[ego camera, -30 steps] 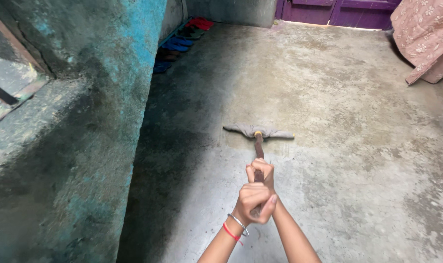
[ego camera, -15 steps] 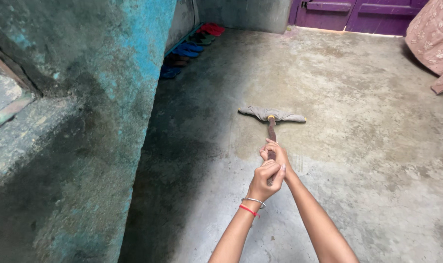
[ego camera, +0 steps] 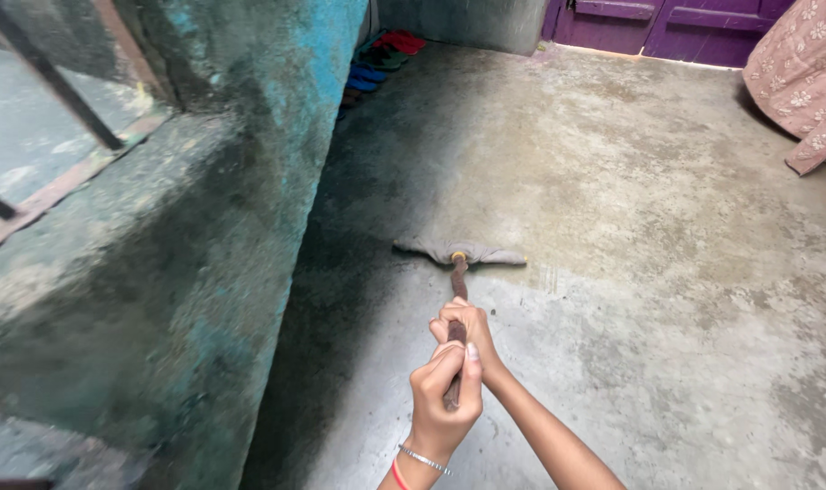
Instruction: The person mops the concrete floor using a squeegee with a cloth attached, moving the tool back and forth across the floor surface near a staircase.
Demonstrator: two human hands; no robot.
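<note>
A mop with a brown stick handle point(ego camera: 457, 279) and a grey cloth head point(ego camera: 458, 251) lies flat on the concrete floor point(ego camera: 631, 218) ahead of me. My left hand point(ego camera: 446, 396), with a silver bangle and a red thread at the wrist, grips the near end of the handle. Just ahead of it my right hand point(ego camera: 465, 328) is closed around the same handle. The mop head rests at the edge of a darker, damp patch of floor beside the wall.
A stained blue-green wall point(ego camera: 222, 227) with a barred window point(ego camera: 50, 118) runs along my left. Several sandals point(ego camera: 381, 59) line its far base. Purple doors point(ego camera: 667, 27) close the far end. A pink flowered cloth point(ego camera: 799, 77) hangs at the right.
The mop head has come back toward me and to the left, nearer the wall. Both hands pulled in with the handle, and my view turned left, showing more of the window.
</note>
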